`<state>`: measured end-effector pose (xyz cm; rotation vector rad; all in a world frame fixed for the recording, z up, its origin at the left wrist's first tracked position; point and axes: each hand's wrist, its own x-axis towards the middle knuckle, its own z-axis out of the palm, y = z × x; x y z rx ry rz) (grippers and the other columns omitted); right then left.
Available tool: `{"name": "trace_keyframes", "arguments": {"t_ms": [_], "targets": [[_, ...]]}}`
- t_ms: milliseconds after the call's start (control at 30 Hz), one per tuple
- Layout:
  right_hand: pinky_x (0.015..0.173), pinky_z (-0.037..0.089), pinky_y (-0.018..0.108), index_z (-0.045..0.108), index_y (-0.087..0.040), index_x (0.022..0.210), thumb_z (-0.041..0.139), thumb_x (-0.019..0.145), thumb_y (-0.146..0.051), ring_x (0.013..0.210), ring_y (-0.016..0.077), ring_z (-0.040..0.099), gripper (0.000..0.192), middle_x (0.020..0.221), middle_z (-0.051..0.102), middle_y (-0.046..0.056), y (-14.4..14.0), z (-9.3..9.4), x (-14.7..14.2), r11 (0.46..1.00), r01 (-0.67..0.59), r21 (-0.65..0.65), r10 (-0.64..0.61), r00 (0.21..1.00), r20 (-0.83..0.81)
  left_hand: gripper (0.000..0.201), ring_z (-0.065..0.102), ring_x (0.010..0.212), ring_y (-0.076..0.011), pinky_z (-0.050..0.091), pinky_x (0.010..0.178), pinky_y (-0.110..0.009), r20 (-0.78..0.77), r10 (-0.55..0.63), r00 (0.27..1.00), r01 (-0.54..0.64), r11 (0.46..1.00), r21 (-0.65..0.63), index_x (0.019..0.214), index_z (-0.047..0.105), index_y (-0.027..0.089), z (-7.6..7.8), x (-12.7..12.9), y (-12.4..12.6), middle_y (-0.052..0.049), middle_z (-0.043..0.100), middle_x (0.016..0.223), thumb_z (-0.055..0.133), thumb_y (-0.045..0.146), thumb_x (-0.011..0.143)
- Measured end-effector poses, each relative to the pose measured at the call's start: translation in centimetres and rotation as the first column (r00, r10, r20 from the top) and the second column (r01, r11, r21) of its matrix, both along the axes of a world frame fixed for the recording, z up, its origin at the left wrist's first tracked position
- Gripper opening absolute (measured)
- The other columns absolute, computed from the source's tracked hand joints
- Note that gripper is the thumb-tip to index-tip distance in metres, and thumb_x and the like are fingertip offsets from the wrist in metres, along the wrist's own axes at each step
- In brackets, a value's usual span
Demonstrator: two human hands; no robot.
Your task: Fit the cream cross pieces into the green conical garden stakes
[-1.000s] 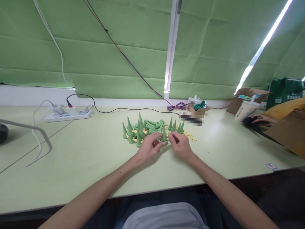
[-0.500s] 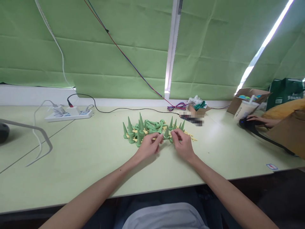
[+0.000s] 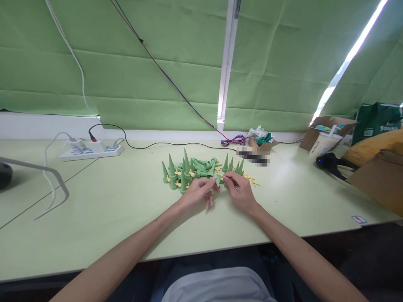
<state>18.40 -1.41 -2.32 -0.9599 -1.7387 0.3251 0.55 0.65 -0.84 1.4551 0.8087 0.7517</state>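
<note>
A green cone [image 3: 217,180] lies tipped between both hands at the near edge of the pile [image 3: 189,167], mid-table. Left hand [image 3: 197,193]: fingers curled, tips pinching the cone. Right hand [image 3: 239,192]: fingers bent, tips closed on something small at the cone's right; what it is cannot be told. Yellow pieces [image 3: 252,179] lie scattered right of the pile. Power strip [image 3: 91,151] far left; cup [image 3: 324,145] far right on the table [image 3: 110,209].

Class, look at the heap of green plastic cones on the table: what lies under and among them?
Small yellow cross-shaped plastic pieces show between the green plastic cones and at the heap's right edge. Whatever lies under the middle is covered.
</note>
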Motion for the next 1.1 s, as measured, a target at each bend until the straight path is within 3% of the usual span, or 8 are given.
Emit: {"name": "trace_keyframes", "arguments": {"t_ms": [167, 367, 533, 800, 1100], "targets": [[0.055, 0.035, 0.025, 0.057, -0.02, 0.083, 0.046, 0.096, -0.029, 0.056, 0.0121, 0.043, 0.02, 0.066, 0.051, -0.001, 0.1, -0.1, 0.1, 1.0, -0.009, 0.001, 0.009, 1.0, 0.0, 0.049, 0.055, 0.043, -0.0117, 0.044, 0.043, -0.023, -0.065, -0.033, 0.997, 0.038, 0.997, 0.072, 0.083, 0.06, 0.012, 0.2, -0.3, -0.1, -0.001, 0.055, 0.051, 0.052, 0.061, 0.085], [0.054, 0.033, 0.025, 0.055, -0.019, 0.08, 0.046, 0.096, -0.028, 0.056, 0.0113, 0.042, 0.021, 0.068, 0.052, 0.0, 0.3, -0.4, 0.1, 1.0, 0.016, 0.017, -0.016, 1.0, 0.026, 0.039, 0.05, 0.041, -0.0109, 0.04, 0.045, -0.023, -0.135, 0.024, 0.991, 0.002, 0.981, 0.192, 0.09, 0.056, 0.016, 0.2, -0.4, -0.6, 0.002, 0.055, 0.05, 0.059, 0.054, 0.083], [0.052, 0.031, 0.024, 0.053, -0.019, 0.077, 0.045, 0.096, -0.029, 0.053, 0.0104, 0.039, 0.023, 0.064, 0.049, -0.002, 0.4, -0.6, 0.1, 1.0, 0.028, 0.001, -0.028, 0.999, 0.042, 0.042, 0.05, 0.045, -0.0118, 0.04, 0.047, -0.023, -0.16, 0.146, 0.976, -0.091, 0.948, 0.306, 0.106, 0.054, 0.017, -0.3, -0.2, -0.7, 0.006, 0.052, 0.049, 0.064, 0.048, 0.08], [0.05, 0.028, 0.023, 0.048, -0.019, 0.073, 0.045, 0.096, -0.029, 0.049, 0.0091, 0.035, 0.025, 0.058, 0.041, -0.004, 0.2, -0.5, 0.0, 0.999, 0.035, -0.006, -0.035, 0.998, 0.049, 0.041, 0.051, 0.05, -0.0133, 0.043, 0.053, -0.026, -0.219, 0.295, 0.93, -0.125, 0.815, 0.566, 0.111, 0.054, 0.015, -1.0, -0.1, -0.2, 0.004, 0.052, 0.056, 0.064, 0.041, 0.081], [0.051, 0.031, 0.023, 0.05, -0.019, 0.075, 0.045, 0.095, -0.029, 0.05, 0.0092, 0.037, 0.023, 0.06, 0.045, -0.004, 0.3, -0.6, -0.2, 0.999, 0.041, -0.011, -0.04, 0.997, 0.06, 0.037, 0.052, 0.054, -0.0136, 0.042, 0.055, -0.026, -0.248, 0.351, 0.903, -0.124, 0.765, 0.632, 0.112, 0.054, 0.017, -1.2, -0.2, 0.1, 0.003, 0.054, 0.063, 0.061, 0.039, 0.083]]}}
